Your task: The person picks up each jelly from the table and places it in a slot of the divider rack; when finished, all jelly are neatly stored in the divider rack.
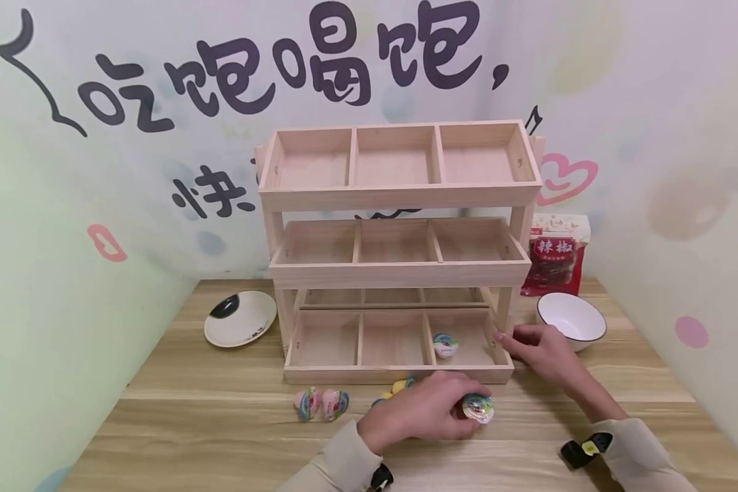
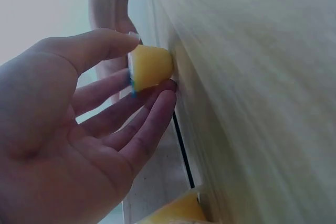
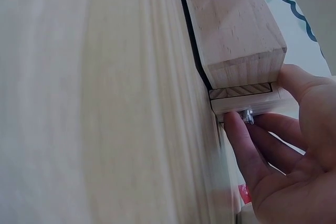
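Observation:
My left hand [image 1: 427,410] pinches a yellow jelly cup [image 2: 152,67] between thumb and fingers, just in front of the wooden shelf's bottom tray [image 1: 400,376]. The cup's printed foil lid [image 1: 478,408] faces up toward the head camera. My right hand [image 1: 544,352] grips the right end of the bottom tray, its fingers near a metal bolt [image 3: 248,116] in the right wrist view. One jelly cup [image 1: 445,346] sits in the tray's right compartment. Two pink jelly cups [image 1: 322,404] lie on the table, and yellow cups [image 1: 401,385] are partly hidden behind my left hand.
Two more three-compartment tiers [image 1: 400,199] rise above the bottom tray. A white plate with a black patch [image 1: 246,321] lies to the left. On the right stand a white bowl [image 1: 570,316] and a red food bag [image 1: 553,263]. A printed cloth [image 1: 129,191] hangs behind.

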A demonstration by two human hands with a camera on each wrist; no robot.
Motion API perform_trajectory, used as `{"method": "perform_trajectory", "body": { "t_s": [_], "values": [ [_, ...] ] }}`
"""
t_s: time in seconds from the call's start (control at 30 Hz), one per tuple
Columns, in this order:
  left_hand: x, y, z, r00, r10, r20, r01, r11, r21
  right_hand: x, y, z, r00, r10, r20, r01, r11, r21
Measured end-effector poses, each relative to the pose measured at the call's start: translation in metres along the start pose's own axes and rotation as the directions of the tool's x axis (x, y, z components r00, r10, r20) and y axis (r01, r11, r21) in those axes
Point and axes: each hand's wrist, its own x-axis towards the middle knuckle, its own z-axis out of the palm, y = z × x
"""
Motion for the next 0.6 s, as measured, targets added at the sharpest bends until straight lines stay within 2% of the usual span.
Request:
{"method": "perform_trajectory", "body": {
  "t_s": [0.13, 0.3, 0.4, 0.53, 0.6],
  "values": [
    [0.0, 0.0, -0.001, 1.0, 0.002, 0.006, -0.003, 0.999, 0.049, 0.001, 0.0, 0.001, 1.0, 0.0, -0.005, 0.0, 1.0, 0.005],
    [0.003, 0.001, 0.001, 1.0, 0.024, 0.02, -0.025, 0.999, 0.043, 0.0, 0.001, 0.0, 1.0, 0.012, 0.003, -0.012, 1.0, 0.016],
    [0.005, 0.002, 0.0, 0.998, 0.057, 0.011, -0.057, 0.998, 0.036, 0.0, 0.001, 0.0, 1.0, 0.016, 0.005, -0.016, 1.0, 0.021],
    [0.009, 0.003, -0.011, 0.995, 0.094, -0.024, -0.093, 0.994, 0.049, 0.0, 0.001, 0.0, 1.0, 0.015, 0.007, -0.015, 1.0, 0.014],
    [0.012, 0.003, -0.021, 0.995, 0.09, -0.041, -0.087, 0.994, 0.06, 0.001, 0.001, 0.0, 1.0, 0.013, 0.011, -0.013, 1.0, 0.009]
  ]
}}
